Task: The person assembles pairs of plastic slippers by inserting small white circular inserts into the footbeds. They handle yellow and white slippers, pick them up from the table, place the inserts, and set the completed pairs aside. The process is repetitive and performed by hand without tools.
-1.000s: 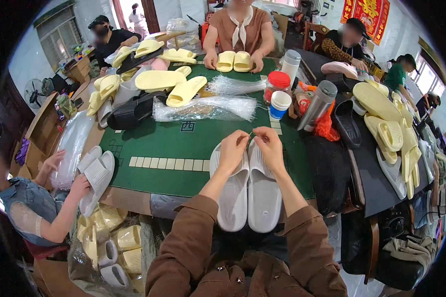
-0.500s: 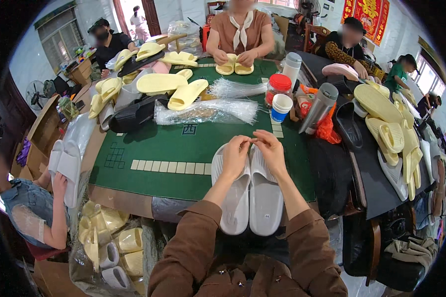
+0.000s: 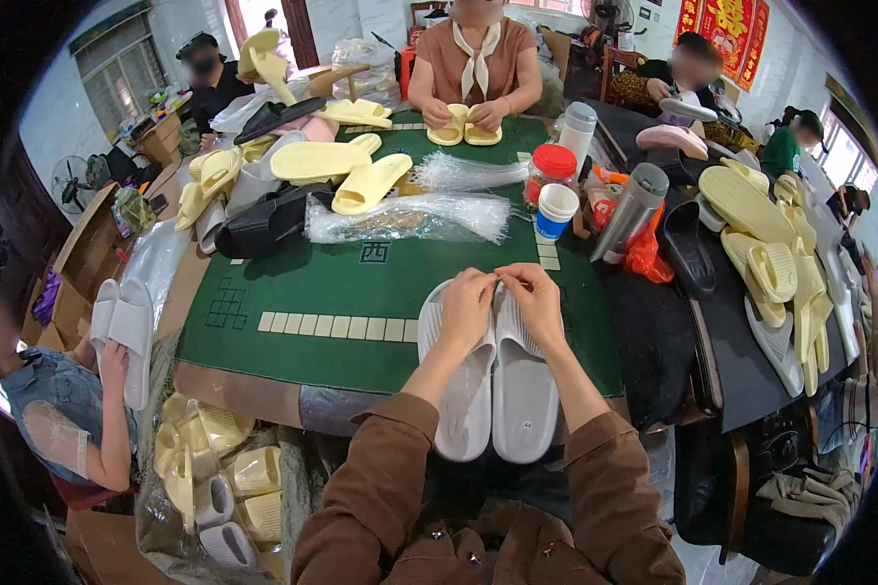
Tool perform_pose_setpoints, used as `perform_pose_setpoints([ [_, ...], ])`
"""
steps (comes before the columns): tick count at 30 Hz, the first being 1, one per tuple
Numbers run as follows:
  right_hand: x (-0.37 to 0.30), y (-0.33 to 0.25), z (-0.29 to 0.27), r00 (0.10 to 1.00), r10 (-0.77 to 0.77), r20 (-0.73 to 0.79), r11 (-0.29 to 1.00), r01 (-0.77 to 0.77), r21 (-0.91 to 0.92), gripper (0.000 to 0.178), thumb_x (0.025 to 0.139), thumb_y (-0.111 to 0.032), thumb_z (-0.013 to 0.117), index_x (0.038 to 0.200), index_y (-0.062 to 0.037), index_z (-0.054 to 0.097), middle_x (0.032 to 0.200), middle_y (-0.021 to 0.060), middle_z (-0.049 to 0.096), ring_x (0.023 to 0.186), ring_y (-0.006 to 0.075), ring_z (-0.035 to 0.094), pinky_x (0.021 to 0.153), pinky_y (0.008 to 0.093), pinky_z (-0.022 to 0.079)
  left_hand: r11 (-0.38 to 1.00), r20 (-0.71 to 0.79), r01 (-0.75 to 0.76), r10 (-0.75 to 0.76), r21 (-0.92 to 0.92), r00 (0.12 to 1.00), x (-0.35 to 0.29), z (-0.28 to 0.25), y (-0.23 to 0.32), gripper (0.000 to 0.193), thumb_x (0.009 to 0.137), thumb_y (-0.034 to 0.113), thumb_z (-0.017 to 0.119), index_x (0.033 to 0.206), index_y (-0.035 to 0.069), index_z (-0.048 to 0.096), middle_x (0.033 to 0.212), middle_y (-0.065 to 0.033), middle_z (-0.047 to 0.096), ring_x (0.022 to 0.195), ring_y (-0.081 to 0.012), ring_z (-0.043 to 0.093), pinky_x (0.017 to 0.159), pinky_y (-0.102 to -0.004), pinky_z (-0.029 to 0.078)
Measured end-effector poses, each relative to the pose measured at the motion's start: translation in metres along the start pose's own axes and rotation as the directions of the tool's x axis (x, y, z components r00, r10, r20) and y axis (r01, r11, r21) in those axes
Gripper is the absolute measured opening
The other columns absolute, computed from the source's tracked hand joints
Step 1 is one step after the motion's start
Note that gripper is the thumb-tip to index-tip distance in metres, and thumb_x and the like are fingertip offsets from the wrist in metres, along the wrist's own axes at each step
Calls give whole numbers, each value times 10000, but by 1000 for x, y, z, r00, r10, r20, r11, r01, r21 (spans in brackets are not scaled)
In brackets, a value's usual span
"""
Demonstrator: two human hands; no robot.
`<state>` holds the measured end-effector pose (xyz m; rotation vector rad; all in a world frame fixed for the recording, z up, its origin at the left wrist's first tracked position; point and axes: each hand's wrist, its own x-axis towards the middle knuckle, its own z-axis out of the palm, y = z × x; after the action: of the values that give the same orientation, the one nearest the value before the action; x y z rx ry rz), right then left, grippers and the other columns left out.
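Observation:
A pair of grey slippers (image 3: pixel 525 414) lies side by side at the near edge of the green table, heels toward me. Over their straps, my left hand (image 3: pixel 468 304) and my right hand (image 3: pixel 535 297) meet with fingertips pinched together between the two slippers. Whatever thin thing the fingers hold is too small to make out. Beyond the hands lies a bundle of clear plastic strands (image 3: pixel 410 218), with a second strand bundle (image 3: pixel 470 172) farther back.
Yellow slippers (image 3: pixel 371 185) and a black slipper (image 3: pixel 268 229) are piled at the back left. A paper cup (image 3: pixel 556 212), a red-lidded jar (image 3: pixel 550 168) and a steel bottle (image 3: pixel 631 213) stand right. More yellow slippers (image 3: pixel 746 203) lie far right; a slipper-filled bag (image 3: pixel 307 478) sits lower left. Co-workers sit around.
My hands stay pinched together in nearly the same place. At the back left a yellow slipper has been raised; a co-worker at the back right now holds up a light slipper.

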<state>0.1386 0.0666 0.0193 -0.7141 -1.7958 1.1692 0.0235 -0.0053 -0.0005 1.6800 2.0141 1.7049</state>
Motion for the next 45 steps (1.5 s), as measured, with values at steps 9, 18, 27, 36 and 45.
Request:
perform_pose_setpoints([
  [9,-1,-2,0,999,-46,22,999,47,-20,173,869,-75,634,1013,-33,720,1014,53,647,875,120,602,765,238,480,988,-4,-78,79,131,997,1,-1,4,140,837,62,590,921,17,691,825,-120,608,818,-320,559,735,-419,456],
  [18,7,9,-13,971,240,-15,862,-206,463,218,919,-170,612,1086,-56,693,1052,16,673,895,77,606,744,234,501,990,-71,139,-138,-4,988,1,-1,9,138,870,59,573,932,14,688,869,-146,644,781,-299,624,703,-368,488],
  [27,17,1,-16,939,312,-142,831,-197,520,225,930,-175,593,1098,-69,698,1097,18,657,929,97,593,694,258,530,992,-53,100,-96,80,994,3,1,-2,121,858,28,574,931,3,667,878,-138,670,744,-254,650,667,-348,501],
  [36,-3,-72,-137,931,223,-291,609,100,787,163,975,-252,530,1005,-92,538,912,67,648,843,139,625,683,253,504,988,2,143,-143,50,990,1,-3,-3,143,870,33,530,935,6,654,861,-135,656,740,-267,629,676,-366,482],
  [45,-59,-94,-260,958,97,-271,995,-82,64,186,986,-178,482,985,-36,602,792,3,592,663,61,500,612,204,410,989,20,149,-149,-9,989,3,5,-4,191,902,51,515,1013,24,668,811,-111,673,722,-233,642,665,-338,487],
])
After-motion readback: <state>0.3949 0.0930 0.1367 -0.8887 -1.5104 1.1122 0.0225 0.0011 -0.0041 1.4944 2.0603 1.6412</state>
